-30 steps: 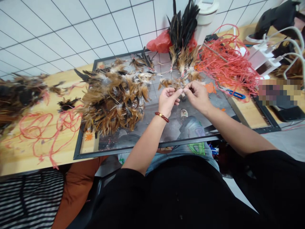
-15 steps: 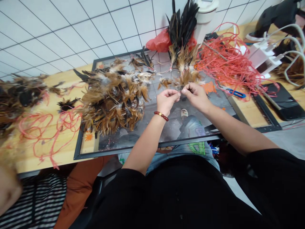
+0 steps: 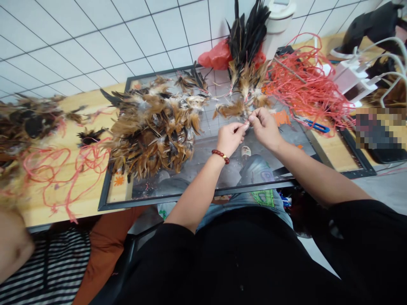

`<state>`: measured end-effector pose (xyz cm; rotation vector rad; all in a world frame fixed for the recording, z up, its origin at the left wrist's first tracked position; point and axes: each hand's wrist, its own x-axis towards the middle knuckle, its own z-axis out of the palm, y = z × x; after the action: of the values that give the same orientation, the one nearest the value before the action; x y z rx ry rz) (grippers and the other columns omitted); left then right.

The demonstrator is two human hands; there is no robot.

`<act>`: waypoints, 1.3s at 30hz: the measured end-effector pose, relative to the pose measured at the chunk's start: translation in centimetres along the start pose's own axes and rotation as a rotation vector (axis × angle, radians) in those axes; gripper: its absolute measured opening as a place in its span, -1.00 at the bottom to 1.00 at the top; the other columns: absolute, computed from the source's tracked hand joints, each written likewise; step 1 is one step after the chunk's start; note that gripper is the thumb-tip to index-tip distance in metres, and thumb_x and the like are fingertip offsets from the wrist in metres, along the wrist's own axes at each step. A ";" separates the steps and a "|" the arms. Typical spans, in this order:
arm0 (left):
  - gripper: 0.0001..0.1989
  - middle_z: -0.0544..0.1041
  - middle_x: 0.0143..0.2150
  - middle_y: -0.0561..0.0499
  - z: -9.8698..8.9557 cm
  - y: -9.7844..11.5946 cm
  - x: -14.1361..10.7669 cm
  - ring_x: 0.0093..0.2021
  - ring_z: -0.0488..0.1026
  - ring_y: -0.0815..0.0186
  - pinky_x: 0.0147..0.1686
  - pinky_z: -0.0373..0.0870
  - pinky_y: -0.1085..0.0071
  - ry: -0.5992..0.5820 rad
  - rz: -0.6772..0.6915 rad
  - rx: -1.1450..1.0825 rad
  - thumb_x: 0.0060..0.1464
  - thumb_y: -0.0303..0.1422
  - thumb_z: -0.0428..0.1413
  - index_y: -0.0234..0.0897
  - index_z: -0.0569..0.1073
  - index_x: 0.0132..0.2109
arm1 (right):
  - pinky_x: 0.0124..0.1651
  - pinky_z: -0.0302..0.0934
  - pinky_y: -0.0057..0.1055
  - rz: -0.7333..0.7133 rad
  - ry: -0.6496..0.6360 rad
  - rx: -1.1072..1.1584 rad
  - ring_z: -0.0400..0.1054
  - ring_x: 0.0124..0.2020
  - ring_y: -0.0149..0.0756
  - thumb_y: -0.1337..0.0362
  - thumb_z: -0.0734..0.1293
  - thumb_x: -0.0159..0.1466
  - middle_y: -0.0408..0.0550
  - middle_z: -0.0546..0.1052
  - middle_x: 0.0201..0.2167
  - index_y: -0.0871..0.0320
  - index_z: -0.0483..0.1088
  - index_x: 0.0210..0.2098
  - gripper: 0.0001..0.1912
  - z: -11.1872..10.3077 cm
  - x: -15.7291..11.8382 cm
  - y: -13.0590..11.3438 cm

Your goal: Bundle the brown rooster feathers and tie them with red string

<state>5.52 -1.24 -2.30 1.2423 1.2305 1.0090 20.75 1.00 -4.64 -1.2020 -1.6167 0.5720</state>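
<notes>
My left hand (image 3: 231,136), with a red bead bracelet at the wrist, is closed in a pinch. Its fingertips meet those of my right hand (image 3: 264,127), which is pinched too. What they grip is too small to make out; a bit of pink shows between the fingertips. Just beyond them lie brown feathers (image 3: 235,109) on the dark glass panel (image 3: 203,169). To the left is a large pile of brown feathers (image 3: 159,127). Tall black feathers (image 3: 246,36) stand behind, beside a red plastic bag (image 3: 216,56).
Tangled pink string (image 3: 305,80) and a blue cutter (image 3: 317,126) are at the right, near white chargers (image 3: 351,76). More pink string (image 3: 73,169) lies left. A person in a striped top (image 3: 60,262) sits at lower left.
My left hand has shifted slightly right, staying pinched near my right fingertips. The view has moved a little, and the brown feathers beyond my fingers show more.
</notes>
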 end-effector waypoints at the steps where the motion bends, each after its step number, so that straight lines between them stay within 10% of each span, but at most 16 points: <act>1: -0.78 0.51 -0.52 0.10 -0.1 -0.1 0.0 -0.52 0.45 0.47 -0.46 0.38 0.52 0.019 0.069 0.051 0.20 -0.31 0.24 -0.26 0.55 -0.41 | -0.20 0.22 -0.23 0.001 0.001 -0.049 0.26 -0.37 -0.24 -0.12 0.27 0.39 -0.12 0.39 -0.44 0.04 0.25 -0.37 -0.60 -0.1 0.1 0.2; 8: -0.71 0.62 -0.03 -0.07 -0.2 0.6 -0.4 -0.39 0.48 0.50 -0.44 0.36 0.51 0.073 0.236 -0.062 0.19 -0.25 0.25 -0.29 0.50 -0.45 | -0.20 0.19 -0.23 0.015 -0.060 -0.205 0.28 -0.35 -0.21 0.12 0.30 0.33 -0.09 0.41 -0.45 0.05 0.22 -0.40 -0.76 -0.2 0.0 0.6; 18: -0.69 0.53 -0.45 0.08 -0.8 1.8 -0.1 -0.54 0.38 0.56 -0.53 0.30 0.60 0.032 -0.127 -0.389 0.14 -0.21 0.31 -0.30 0.45 -0.41 | -0.21 0.18 -0.26 -0.012 -0.039 -0.038 0.25 -0.37 -0.26 -0.07 0.30 0.33 -0.12 0.39 -0.47 0.06 0.28 -0.42 -0.63 0.1 -0.2 -0.9; 25: -0.91 0.56 -0.43 0.09 0.0 -0.2 0.6 -0.46 0.44 0.49 -0.37 0.45 0.52 0.030 0.021 -0.112 0.02 -0.56 0.26 -0.30 0.56 -0.33 | -0.18 0.22 -0.24 -0.051 -0.061 -0.014 0.31 -0.35 -0.25 -0.12 0.33 0.33 -0.10 0.44 -0.44 0.07 0.33 -0.44 -0.58 0.0 -0.5 -1.6; 39: -0.88 0.52 -0.43 0.08 -0.6 -0.5 0.4 -0.39 0.43 0.42 -0.31 0.38 0.50 0.066 0.232 0.112 0.06 -0.50 0.21 -0.24 0.53 -0.41 | 0.08 0.17 0.04 -0.225 -0.108 -0.396 0.37 -0.02 0.00 0.15 0.28 0.36 0.05 0.49 -0.13 0.02 0.52 -0.13 -0.80 -1.6 -0.2 -1.7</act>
<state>4.89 -0.81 -2.84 1.4741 1.2270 1.1695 21.48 -0.08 -2.74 -1.2626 -1.9895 0.1781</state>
